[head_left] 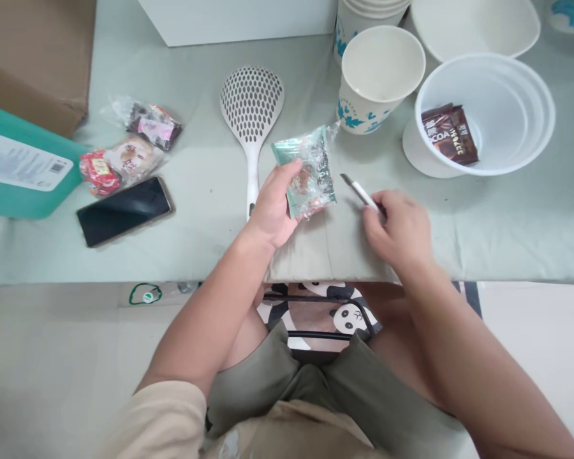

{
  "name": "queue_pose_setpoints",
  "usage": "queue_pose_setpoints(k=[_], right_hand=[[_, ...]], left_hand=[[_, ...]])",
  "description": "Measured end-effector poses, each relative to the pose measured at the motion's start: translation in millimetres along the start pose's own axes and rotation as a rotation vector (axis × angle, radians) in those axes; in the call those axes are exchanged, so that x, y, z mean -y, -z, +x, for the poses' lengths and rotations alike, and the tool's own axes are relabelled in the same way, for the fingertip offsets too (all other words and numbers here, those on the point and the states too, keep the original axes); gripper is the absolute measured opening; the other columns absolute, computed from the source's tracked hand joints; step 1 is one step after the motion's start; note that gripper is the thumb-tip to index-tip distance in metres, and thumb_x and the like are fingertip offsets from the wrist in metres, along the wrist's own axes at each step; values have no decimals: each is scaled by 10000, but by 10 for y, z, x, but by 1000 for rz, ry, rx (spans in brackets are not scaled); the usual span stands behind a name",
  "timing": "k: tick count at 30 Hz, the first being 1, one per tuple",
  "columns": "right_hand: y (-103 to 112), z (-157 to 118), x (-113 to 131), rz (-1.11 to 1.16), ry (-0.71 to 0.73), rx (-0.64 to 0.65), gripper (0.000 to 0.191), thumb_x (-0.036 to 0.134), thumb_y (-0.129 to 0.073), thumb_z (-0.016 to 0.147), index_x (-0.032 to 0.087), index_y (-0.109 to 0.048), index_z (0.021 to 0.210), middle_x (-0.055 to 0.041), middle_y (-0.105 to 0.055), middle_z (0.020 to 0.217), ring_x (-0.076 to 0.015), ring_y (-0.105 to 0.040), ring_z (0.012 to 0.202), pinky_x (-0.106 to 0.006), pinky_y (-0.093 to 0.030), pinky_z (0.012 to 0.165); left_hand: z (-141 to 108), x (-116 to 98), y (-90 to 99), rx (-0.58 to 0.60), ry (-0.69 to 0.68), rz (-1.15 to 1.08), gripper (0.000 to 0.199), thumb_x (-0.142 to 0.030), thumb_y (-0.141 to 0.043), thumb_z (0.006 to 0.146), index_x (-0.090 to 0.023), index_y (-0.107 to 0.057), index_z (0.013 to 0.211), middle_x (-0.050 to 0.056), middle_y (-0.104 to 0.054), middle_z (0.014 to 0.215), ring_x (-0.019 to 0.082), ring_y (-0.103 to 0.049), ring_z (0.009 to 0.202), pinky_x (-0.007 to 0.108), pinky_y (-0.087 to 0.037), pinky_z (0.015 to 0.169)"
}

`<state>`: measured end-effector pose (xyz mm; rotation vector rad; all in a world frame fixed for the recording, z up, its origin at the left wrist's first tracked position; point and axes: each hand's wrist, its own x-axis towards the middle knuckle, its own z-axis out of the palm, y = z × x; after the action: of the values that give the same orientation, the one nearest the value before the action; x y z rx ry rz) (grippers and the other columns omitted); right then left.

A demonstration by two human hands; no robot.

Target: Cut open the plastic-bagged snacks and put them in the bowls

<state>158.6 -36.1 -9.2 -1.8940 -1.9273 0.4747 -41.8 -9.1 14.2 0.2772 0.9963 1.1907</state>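
My left hand (278,203) grips a green and clear plastic snack packet (310,173) by its left side, above the table. To its right, my right hand (399,226) is closed around a small knife (361,191) with a white handle part, its dark blade pointing up and left toward the packet. Blade and packet are apart. A white slotted skimmer (252,105) lies just behind my left hand. Behind my right hand stands a white plastic tub (425,150) with brown cocoa packets (450,135) inside.
Paper cups (363,105) and a white bowl (476,29) stand at the back right. On the left are a black phone (125,211), wrapped snacks (132,159), a green container (23,166) and a cardboard box (38,64). A white box (243,19) is at the back.
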Motion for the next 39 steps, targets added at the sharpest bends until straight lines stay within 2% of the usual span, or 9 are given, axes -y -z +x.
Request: queue_pose_setpoints(k=[4, 7, 10, 14, 18, 21, 26, 31, 39], right_hand=[[38, -92, 49, 479, -125, -22, 140, 304, -460, 990, 253, -513, 870, 13, -608, 642, -165, -552, 526, -307, -440, 551], [4, -178, 126, 667, -34, 41, 127, 365, -487, 1011, 249, -533, 991, 58, -629, 609, -130, -544, 453, -271, -421, 496], [-43, -225, 220, 613, 87, 62, 211, 405, -571, 991, 234, -587, 1113, 66, -669, 612, -122, -588, 474, -270, -449, 544], [-137, -234, 296, 550, 86, 30, 432, 464, -608, 987, 238, -556, 1352, 57, -668, 634, -142, -595, 510, -299, -489, 594], [-243, -237, 310, 528, 155, -1, 572, 445, -530, 1029, 304, -406, 1570, -20, -719, 875, -172, -632, 619, -333, -524, 624], [-273, -264, 323, 446, 213, -39, 563, 405, -465, 1042, 317, -394, 1594, -58, -713, 970, -201, -673, 686, -354, -542, 652], [-261, -282, 353, 364, 159, -31, 689, 348, -455, 1023, 285, -230, 1671, -58, -722, 959, -192, -615, 568, -373, -541, 593], [-284, -224, 392, 406, 201, -31, 591, 336, -438, 1034, 228, -396, 1613, -107, -746, 1047, -234, -728, 789, -397, -616, 726], [-354, -270, 430, 393, 203, -10, 598, 323, -434, 1030, 279, -408, 1626, -114, -735, 1302, -213, -731, 765, -372, -618, 706]], left_hand=[[2, 32, -3, 85, 64, 70, 497, -559, -582, 982, -207, -666, 1322, 95, -799, 1088, 307, -758, 1165, 413, -664, 899], [-25, 80, -24, 150, 96, 102, 509, -536, -563, 995, -229, -618, 1397, 71, -802, 1096, 299, -765, 1151, 401, -672, 878], [-50, 121, -56, 217, 47, 108, 513, -515, -597, 985, -275, -596, 1439, 51, -799, 1153, 294, -769, 1138, 370, -676, 831], [-58, 168, -76, 283, 24, 156, 503, -543, -626, 971, -236, -656, 1369, 77, -786, 1211, 321, -755, 1172, 348, -671, 773], [-32, 239, -59, 248, 22, 140, 432, -530, -548, 1025, -215, -704, 1277, 67, -784, 1186, 331, -716, 1272, 394, -662, 916], [-9, 283, -59, 250, -49, 129, 335, -452, -562, 1033, -217, -725, 1207, 48, -775, 1219, 314, -664, 1359, 389, -617, 1047], [10, 274, -83, 240, -112, 175, 313, -444, -586, 1030, -252, -716, 1240, 43, -773, 1219, 329, -598, 1436, 415, -585, 1091], [18, 233, -70, 229, -180, 279, 338, -388, -578, 1038, -324, -666, 1358, 6, -749, 1277, 280, -547, 1491, 380, -522, 1165], [52, 254, -22, 192, -155, 305, 431, -520, -486, 1070, -345, -598, 1447, 35, -747, 1225, 287, -639, 1388, 405, -573, 1093]])
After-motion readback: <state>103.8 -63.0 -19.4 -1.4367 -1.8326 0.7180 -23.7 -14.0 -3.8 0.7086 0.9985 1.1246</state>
